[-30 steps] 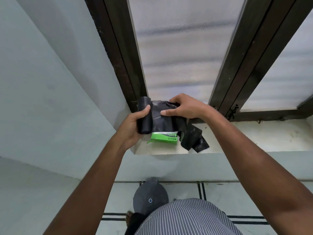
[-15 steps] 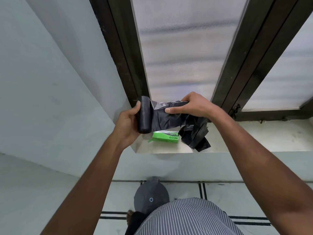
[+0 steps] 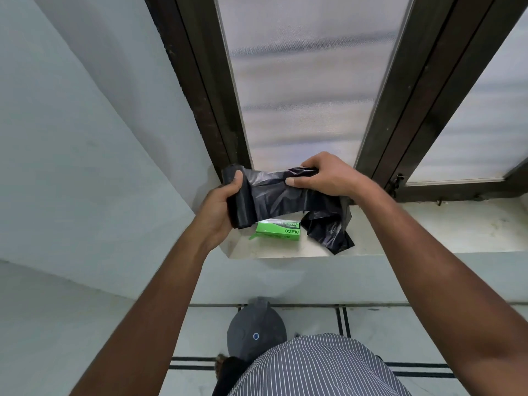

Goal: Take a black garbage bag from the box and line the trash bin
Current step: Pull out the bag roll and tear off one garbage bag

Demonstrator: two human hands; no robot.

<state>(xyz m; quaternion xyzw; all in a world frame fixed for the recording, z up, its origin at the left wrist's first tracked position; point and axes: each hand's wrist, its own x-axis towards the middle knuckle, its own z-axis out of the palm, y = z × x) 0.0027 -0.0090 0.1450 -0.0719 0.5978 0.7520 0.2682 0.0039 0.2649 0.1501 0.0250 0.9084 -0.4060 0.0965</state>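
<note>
Bag roll (image 3: 240, 205) is out of the green box (image 3: 278, 230) on the window ledge (image 3: 428, 232), left hand (image 3: 218, 212) clenched on it, right hand (image 3: 325, 175) gripping the unrolled black bag (image 3: 285, 195); separation and lining the lidded bin (image 3: 255, 330) below appear outstanding.

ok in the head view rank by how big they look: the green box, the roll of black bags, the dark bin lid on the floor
1. Dark bin lid, largest, though partly hidden by the striped shirt.
2. Roll of black bags, gripped in the left hand.
3. Green box, partly hidden by the unrolled bag; close to the roll, so unsure.
</note>
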